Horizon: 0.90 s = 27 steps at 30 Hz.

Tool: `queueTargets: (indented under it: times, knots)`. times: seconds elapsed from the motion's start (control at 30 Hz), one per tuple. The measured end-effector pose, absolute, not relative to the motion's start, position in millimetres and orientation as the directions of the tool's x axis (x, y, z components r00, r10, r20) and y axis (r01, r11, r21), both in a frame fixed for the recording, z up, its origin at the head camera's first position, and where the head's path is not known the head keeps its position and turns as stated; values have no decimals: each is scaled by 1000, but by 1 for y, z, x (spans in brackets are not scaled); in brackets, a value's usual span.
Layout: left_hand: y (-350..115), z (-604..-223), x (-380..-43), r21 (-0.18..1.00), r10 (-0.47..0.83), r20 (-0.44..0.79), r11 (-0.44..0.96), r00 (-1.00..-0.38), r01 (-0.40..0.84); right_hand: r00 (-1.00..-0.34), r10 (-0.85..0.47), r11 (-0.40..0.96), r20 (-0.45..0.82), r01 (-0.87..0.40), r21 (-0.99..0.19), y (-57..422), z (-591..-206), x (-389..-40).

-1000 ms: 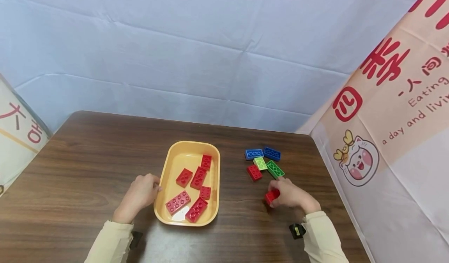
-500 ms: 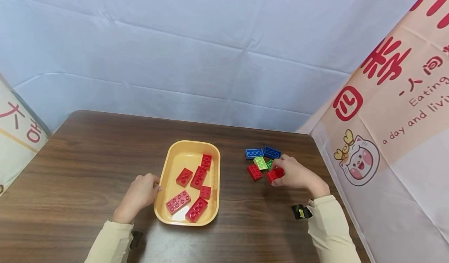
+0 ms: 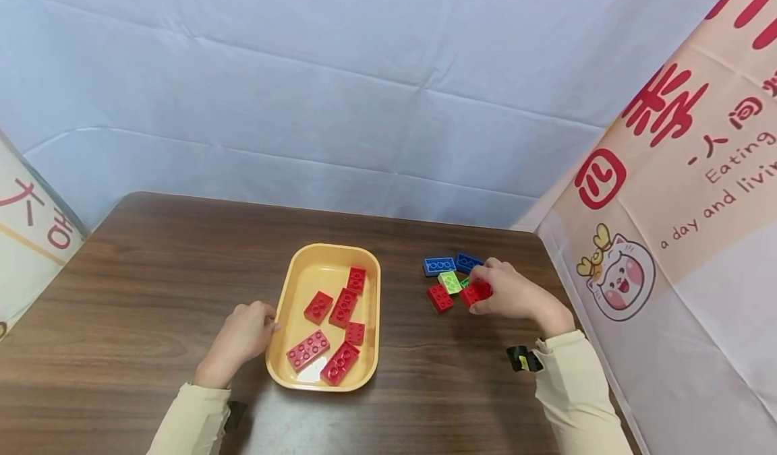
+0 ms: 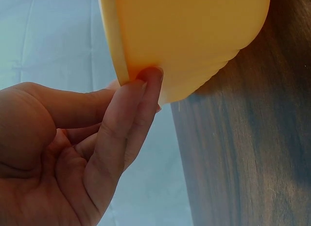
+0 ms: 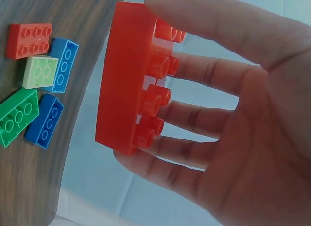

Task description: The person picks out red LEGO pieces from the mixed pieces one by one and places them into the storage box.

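My left hand (image 3: 239, 339) pinches the left rim of a yellow plastic tray (image 3: 322, 274); in the left wrist view, the fingertips (image 4: 150, 78) press against the outside of the tray wall. Several red toy building bricks lie in the tray, among them a long studded brick (image 3: 308, 350). On the right, my right hand (image 3: 514, 294) holds a red eight-stud brick (image 5: 125, 80) by its ends, thumb on one end and a finger on the other. In the head view this brick is raised over the green brick (image 5: 19, 112) and mostly covers it.
Beside the right hand, a smaller red brick (image 3: 440, 298), a light green brick (image 3: 450, 282) and two blue bricks, one at the left (image 3: 439, 266) and one farther right (image 3: 466, 261), lie close together on the brown wooden table (image 3: 200, 259). Pale cloth (image 3: 303, 104) hangs behind.
My right hand has lifted the red brick and carried it away from me towards the other loose bricks, then slowed there. The left hand and tray have stayed in place.
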<state>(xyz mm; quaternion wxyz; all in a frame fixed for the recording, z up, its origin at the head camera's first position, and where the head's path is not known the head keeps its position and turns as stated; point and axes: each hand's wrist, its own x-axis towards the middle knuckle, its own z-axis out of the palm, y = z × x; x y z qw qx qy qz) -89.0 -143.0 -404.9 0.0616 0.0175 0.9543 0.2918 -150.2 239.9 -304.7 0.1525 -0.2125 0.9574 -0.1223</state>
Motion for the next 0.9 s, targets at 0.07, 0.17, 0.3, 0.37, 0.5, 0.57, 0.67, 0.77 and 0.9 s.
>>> queueTargets:
  times: [0.07, 0.17, 0.3, 0.37, 0.5, 0.57, 0.67, 0.77, 0.9]
  knots:
    - [-143, -405, -89, 557, 69, -105, 830, -992, -1, -863, -445, 880, -241, -370, -299, 239, -305, -150]
    - [-143, -406, -89, 555, 66, -99, 832, -993, 0, -861, -449, 878, -239, -376, -295, 237, -306, -150]
    - [-143, -407, -89, 553, 63, -101, 833, -993, -4, -853, -462, 874, -240, -393, -287, 233, -309, -149]
    - [-144, -407, -89, 555, 66, -102, 832, -993, -1, -847, -470, 871, -247, -400, -284, 229, -310, -148]
    - [-144, -407, -90, 558, 70, -103, 830, -992, 1, -838, -480, 869, -261, -412, -275, 220, -312, -147]
    - [-143, -407, -90, 558, 73, -101, 830, -992, 4, -837, -480, 869, -265, -412, -273, 215, -314, -147]
    - [-143, -407, -90, 556, 75, -100, 831, -992, 7, -834, -482, 868, -268, -414, -274, 207, -317, -146]
    - [-143, -407, -90, 555, 74, -105, 832, -992, 3, -827, -491, 864, -273, -423, -274, 196, -320, -145]
    - [-143, -407, -90, 553, 72, -105, 833, -992, 2, -819, -501, 862, -281, -440, -253, 179, -323, -145]
